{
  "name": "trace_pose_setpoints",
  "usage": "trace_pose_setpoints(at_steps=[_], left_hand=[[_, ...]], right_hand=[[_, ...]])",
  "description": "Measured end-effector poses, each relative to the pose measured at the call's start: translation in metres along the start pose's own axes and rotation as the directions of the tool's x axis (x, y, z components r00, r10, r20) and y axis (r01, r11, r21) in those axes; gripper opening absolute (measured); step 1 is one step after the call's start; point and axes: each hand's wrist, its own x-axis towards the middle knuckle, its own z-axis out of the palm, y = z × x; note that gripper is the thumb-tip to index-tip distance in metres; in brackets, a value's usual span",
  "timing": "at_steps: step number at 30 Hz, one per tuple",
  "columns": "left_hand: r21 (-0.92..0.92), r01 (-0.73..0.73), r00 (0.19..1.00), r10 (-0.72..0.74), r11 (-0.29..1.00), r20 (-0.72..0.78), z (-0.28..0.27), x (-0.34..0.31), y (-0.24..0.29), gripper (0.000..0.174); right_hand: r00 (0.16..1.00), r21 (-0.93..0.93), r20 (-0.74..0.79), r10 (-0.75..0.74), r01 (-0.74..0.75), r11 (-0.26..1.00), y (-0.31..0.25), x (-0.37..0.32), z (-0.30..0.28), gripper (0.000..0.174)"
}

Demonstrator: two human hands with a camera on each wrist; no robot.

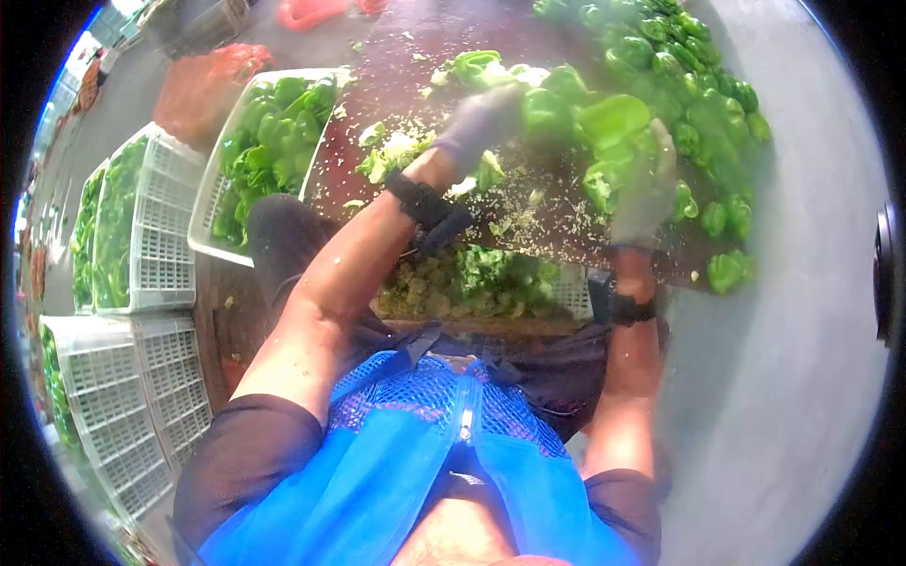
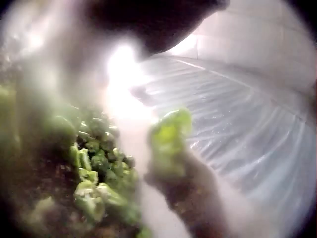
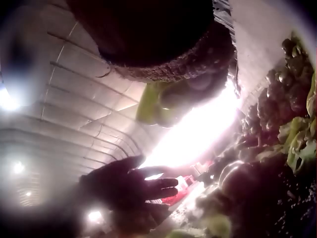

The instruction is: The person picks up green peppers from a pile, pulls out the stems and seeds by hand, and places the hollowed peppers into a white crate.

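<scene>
My gloved left hand (image 1: pixel 483 123) reaches over the board beside whole green bell peppers (image 1: pixel 547 115) and cut pepper pieces. Seen from the right wrist, this left hand (image 3: pixel 131 191) has its fingers straight and apart, with nothing in them. On the other side, my gloved right hand (image 1: pixel 646 203) grips a light green bell pepper (image 1: pixel 613 123), its thumb up along the side. That pepper (image 2: pixel 171 131) shows bright above the right hand in the left wrist view. The right hand (image 3: pixel 173 44) looms dark in its own wrist view, the pepper (image 3: pixel 151 104) partly hidden below it.
A heap of green peppers (image 1: pixel 708 104) lines the board's right side. Seeds and pepper scraps (image 1: pixel 392 151) litter the dark red board (image 1: pixel 330 179). A crate of trimmings (image 1: pixel 576 288) stands below its near edge. White crates (image 1: pixel 162 222) with green peppers stand at left, near a red sack (image 1: pixel 203 90).
</scene>
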Motion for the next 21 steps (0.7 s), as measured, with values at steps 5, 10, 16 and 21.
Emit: trace_pose_setpoints(at_steps=[5, 10, 16, 21], left_hand=[[0.112, 0.078, 0.997, -0.076, 0.991, -0.024, -0.017, -0.008, -0.053, 0.047], [-0.081, 0.099, 0.974, -0.080, 0.992, 0.214, -0.003, -0.044, 0.004, 0.075], [0.494, 0.172, 0.974, -0.223, 0.853, 0.047, -0.028, -0.111, 0.060, 0.090], [0.736, 0.108, 0.973, -0.223, 0.668, 0.059, -0.046, -0.118, 0.047, 0.070]], right_hand=[[0.980, 0.119, 0.155, 0.128, -0.147, 0.982, 0.055, -0.008, 0.013, 0.037], [0.917, 0.176, 0.392, -0.071, 0.001, 0.984, 0.020, -0.034, 0.024, 0.033], [0.806, 0.129, 0.562, -0.188, 0.140, 0.982, -0.022, -0.070, 0.034, 0.034], [0.701, 0.067, 0.641, -0.313, 0.354, 0.933, -0.036, -0.079, 0.041, 0.037]])
